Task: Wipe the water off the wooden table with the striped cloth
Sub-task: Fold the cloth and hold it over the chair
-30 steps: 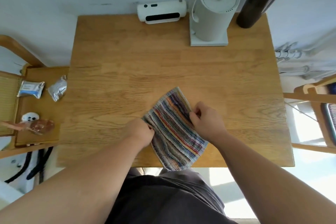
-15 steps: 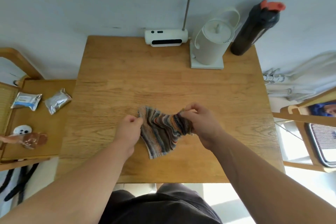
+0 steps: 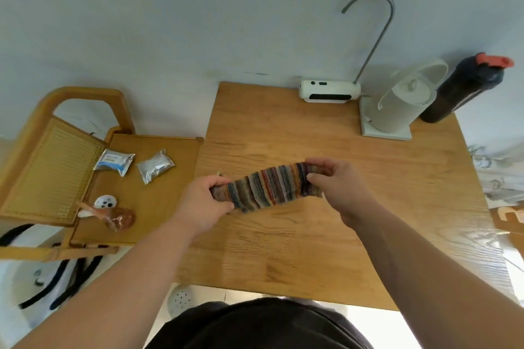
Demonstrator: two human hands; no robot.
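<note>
A single wide-angle camera worn on the head looks forward and steeply down from above the near edge of the wooden table (image 3: pixel 326 235), close enough that both forearms run in from the bottom corners and the person's dark lap fills the lower middle. The view faces the pale wall behind the table, taking in the far edge where a white kettle (image 3: pixel 397 105) stands, with straight lines bowing toward the frame's borders. A low wooden side shelf (image 3: pixel 158 207) falls within its left margin.

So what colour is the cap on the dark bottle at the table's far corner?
Orange-red, on the dark bottle; the head view shows it clearly.
</note>
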